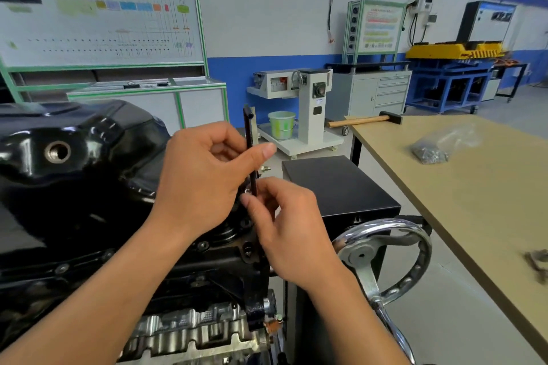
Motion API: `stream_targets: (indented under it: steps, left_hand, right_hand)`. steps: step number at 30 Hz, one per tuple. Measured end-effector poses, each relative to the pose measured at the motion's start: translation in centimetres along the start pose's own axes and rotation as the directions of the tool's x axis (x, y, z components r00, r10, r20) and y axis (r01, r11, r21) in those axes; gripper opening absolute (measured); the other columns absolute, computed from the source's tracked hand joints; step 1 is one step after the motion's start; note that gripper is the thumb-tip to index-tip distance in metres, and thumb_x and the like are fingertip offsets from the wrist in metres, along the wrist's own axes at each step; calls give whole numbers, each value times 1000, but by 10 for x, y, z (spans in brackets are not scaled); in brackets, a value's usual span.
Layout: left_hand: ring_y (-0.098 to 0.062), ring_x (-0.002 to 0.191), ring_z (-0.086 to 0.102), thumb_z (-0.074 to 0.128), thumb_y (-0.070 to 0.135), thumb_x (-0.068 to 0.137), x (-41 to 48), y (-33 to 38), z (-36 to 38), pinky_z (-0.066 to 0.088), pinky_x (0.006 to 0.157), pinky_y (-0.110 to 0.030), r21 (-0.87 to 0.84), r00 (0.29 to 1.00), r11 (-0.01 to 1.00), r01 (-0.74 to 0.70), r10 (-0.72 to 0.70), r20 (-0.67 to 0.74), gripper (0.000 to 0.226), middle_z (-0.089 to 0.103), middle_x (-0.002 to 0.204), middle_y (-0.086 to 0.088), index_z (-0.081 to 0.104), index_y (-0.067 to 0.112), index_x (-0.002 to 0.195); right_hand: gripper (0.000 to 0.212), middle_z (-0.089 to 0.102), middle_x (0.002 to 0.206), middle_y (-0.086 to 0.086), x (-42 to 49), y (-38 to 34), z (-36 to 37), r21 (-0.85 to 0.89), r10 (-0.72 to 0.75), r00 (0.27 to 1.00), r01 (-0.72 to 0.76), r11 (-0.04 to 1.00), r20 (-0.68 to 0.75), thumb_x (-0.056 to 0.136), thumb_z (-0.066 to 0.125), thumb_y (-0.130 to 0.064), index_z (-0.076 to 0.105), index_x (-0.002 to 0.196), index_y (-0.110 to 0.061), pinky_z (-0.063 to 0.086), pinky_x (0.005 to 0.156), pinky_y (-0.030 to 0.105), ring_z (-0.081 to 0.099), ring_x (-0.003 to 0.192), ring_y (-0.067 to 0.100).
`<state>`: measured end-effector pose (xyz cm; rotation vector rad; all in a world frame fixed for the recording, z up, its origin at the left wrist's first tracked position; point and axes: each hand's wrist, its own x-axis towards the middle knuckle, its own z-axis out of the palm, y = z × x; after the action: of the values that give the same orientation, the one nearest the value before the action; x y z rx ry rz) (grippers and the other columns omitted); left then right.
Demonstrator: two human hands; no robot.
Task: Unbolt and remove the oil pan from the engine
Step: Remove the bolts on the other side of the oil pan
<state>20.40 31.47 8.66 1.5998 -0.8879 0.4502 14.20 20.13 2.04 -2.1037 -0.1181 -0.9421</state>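
Hex key [249,132]: lower tip hidden behind your fingers, so it can't be told whether it meets a bolt. Your left hand [204,178] pinches the thin black L-shaped shaft midway, thumb against curled fingers. Your right hand [296,234] pinches its lower end.

Oil pan [74,157]: glossy black, rounded, with a bare-metal drain hole [57,152]. It sits atop the engine [189,326] at left, partly behind your left forearm and cut off at the frame edge. Rough ribbed grey casting below.

Chrome handwheel [385,249] at right. Crinkled clear bag [439,147] on the tan worktop [474,201], contents blurred.
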Motion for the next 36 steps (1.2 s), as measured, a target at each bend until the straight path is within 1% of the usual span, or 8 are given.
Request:
stream_targets:
  steps: [6, 12, 15, 18, 21, 25, 30, 36]
  left_hand:
    - [-12, 51, 66, 74, 39, 78, 10, 19, 25, 49, 48, -17, -206, 987, 971, 119, -93, 133, 26, 74, 67, -1, 70, 14, 71]
    - [-13, 56, 68, 59, 29, 96, 20, 48, 90, 51, 49, -18, -537, 899, 723, 434, -310, 309, 22, 75, 73, -5, 70, 11, 87]
    - [-11, 54, 65, 57, 27, 98, 10, 58, 139, 50, 47, -19, -350, 785, 769, 535, -299, 542, 23, 75, 70, -7, 72, 11, 90]
    - [-11, 51, 62, 60, 26, 98, -19, 67, 201, 49, 47, -20, -48, 550, 890, 453, -236, 801, 27, 75, 69, -8, 72, 5, 87]
    - [-15, 49, 64, 63, 28, 96, -51, 74, 264, 52, 48, -25, 105, 482, 965, 242, -213, 850, 38, 74, 66, -8, 69, -3, 75]
    - [-21, 51, 67, 66, 26, 91, -77, 70, 330, 54, 49, -27, 281, 414, 943, 177, -330, 848, 34, 73, 63, -11, 70, -2, 71]
    - [-11, 33, 57, 70, 28, 84, -78, 55, 369, 51, 46, -21, 469, 532, 883, 11, -402, 745, 36, 59, 38, 0, 61, 9, 56]
    - [-16, 52, 53, 77, 33, 80, -69, 46, 380, 29, 41, -25, 533, 624, 845, -40, -395, 674, 36, 56, 62, -4, 51, 13, 66]
  right_hand:
    - [16, 57, 63, -1, -4, -6, -53, 123, 39, 999, -39, 992, 1, 97, 65, -22, 64, 82, -16, 46, 56, 27, 49, 57, 14]
    - [15, 50, 59, 2, -26, -6, -168, 483, 403, 901, -428, 764, 161, 87, 70, -22, 67, 76, -13, 28, 44, 17, 38, 49, 10]
    - [11, 53, 64, 2, -51, -5, -233, 565, 571, 817, -508, 650, 78, 79, 67, -23, 71, 73, -15, 27, 42, 18, 41, 51, 10]
    - [16, 56, 67, 1, -89, 5, -295, 369, 692, 714, -619, 693, -104, 84, 69, -25, 73, 71, -17, 29, 44, 19, 46, 52, 10]
    - [24, 60, 69, 6, -134, 31, -340, 25, 781, 535, -820, 572, -324, 94, 68, -22, 73, 75, -8, 31, 47, 24, 49, 59, 16]
    - [28, 61, 67, 10, -177, 69, -360, -76, 867, 330, -942, 326, -375, 92, 66, -20, 72, 75, 3, 31, 45, 21, 47, 55, 21]
    - [20, 64, 60, 12, -168, 103, -366, -149, 866, 249, -968, 204, -433, 87, 65, -10, 70, 70, 0, 49, 45, 25, 56, 42, 21]
    - [19, 61, 53, 9, -157, 120, -373, -176, 871, 221, -972, 158, -440, 82, 76, -9, 65, 69, -2, 46, 42, 24, 54, 34, 17]
